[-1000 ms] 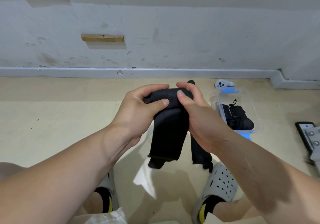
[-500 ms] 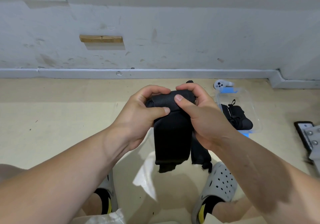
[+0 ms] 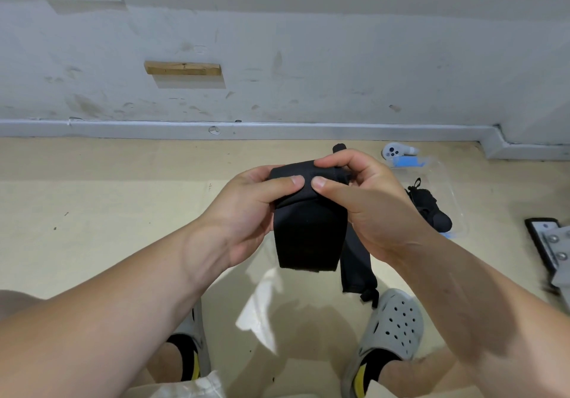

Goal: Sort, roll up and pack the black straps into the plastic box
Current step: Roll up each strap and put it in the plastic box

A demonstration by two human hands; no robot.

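A wide black strap (image 3: 308, 237) is partly rolled at its top, and its loose end hangs down in front of me. My left hand (image 3: 246, 209) grips the left side of the roll, thumb on top. My right hand (image 3: 367, 203) grips the right side, thumb pressed beside the left thumb. A second black strap (image 3: 356, 269) lies on the floor behind the first, partly hidden. The clear plastic box (image 3: 450, 194) stands on the floor to the right with a rolled black strap (image 3: 431, 211) inside.
A white controller (image 3: 398, 151) lies beyond the box near the skirting board. A metal bracket on a dark plate (image 3: 552, 243) sits at the right edge. My feet in grey clogs (image 3: 391, 320) stand below. A white scrap (image 3: 262, 311) lies on the beige floor.
The roll at the top has grown and the hanging end of the strap has become shorter. Both thumbs have shifted together on the roll.
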